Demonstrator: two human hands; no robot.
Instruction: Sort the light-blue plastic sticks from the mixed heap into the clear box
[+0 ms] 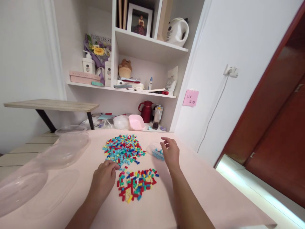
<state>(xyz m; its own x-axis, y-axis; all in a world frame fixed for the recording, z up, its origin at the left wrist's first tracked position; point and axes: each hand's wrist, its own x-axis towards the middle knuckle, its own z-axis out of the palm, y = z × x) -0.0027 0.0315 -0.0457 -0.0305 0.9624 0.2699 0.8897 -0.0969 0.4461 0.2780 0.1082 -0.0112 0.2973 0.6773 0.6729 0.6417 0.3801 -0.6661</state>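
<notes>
Resting my left hand (105,176), fingers curled loosely, at the nine o'clock edge of the nearer multicoloured brick pile (136,183), I see my right hand (170,153) open, touching a clear cup of blue bricks (156,151) at two o'clock.

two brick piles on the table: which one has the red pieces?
The nearer pile, between the forearms: red bricks throughout. The farther pile is mostly light blue.

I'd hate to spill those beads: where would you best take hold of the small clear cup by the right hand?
Probably by its round side wall, thumb and fingers on opposite sides, coming from the right, where the right hand already is. The small clear cup looks tipped and holds blue pieces, so keep its mouth up. The big bead pile crowds its left.
</notes>
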